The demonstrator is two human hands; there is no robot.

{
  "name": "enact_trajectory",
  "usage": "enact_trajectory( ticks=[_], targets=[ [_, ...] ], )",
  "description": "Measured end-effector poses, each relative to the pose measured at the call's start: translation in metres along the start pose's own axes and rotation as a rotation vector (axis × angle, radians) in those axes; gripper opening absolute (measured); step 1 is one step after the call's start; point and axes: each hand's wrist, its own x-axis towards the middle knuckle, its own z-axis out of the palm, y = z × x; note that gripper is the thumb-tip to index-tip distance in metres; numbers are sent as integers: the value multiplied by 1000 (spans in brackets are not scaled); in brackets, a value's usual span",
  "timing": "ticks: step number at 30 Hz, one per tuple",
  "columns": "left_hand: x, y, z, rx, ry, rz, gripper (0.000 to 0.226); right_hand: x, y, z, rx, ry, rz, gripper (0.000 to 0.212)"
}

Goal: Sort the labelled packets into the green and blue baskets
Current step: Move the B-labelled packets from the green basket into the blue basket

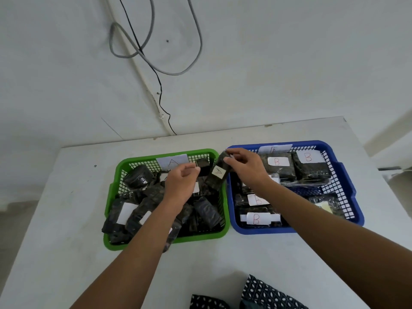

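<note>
A green basket (112,192) tagged "A" sits on the left of the white table, piled with several dark packets. A blue basket (347,175) tagged "B" stands to its right and holds dark packets with "B" labels (277,162). My right hand (247,168) pinches the top of a dark packet labelled "A" (217,173), which hangs over the green basket's right rim. My left hand (181,184) hovers over the green basket with loosely curled fingers and holds nothing.
The white table (66,219) reaches to a white wall behind the baskets. Grey and black cables (156,63) hang down the wall. Patterned dark cloth (267,293) shows at the bottom edge.
</note>
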Motion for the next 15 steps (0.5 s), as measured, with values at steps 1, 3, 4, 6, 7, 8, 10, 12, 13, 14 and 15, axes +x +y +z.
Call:
enact_trajectory(
  ticks=[1,3,4,6,7,8,10,12,13,14,15],
  targets=[
    [1,-1,-8,85,5,35,23,3,-4,6,-79,-25,-50,29],
    [4,-4,-24,231,2,78,23,7,-13,24,-220,-95,-152,32],
    [6,-7,-32,291,-1,100,23,9,-16,32,-286,-139,-192,34],
    [12,-10,-46,386,4,155,24,13,-22,48,-389,-255,-234,36],
    [15,-12,-53,426,4,185,25,16,-25,55,-435,-323,-247,34],
    [19,-14,-58,460,3,213,27,19,-28,62,-488,-391,-259,31],
    [29,-16,-68,520,10,259,29,26,-31,73,-639,-513,-286,29],
    [42,-16,-75,595,20,308,31,30,-30,82,-781,-605,-289,35],
    [50,-17,-78,627,18,333,32,30,-26,85,-813,-642,-250,41],
    [59,-18,-81,650,9,354,34,30,-22,87,-818,-669,-198,47],
    [67,-19,-84,666,-5,373,36,29,-17,88,-803,-677,-164,51]
  ],
)
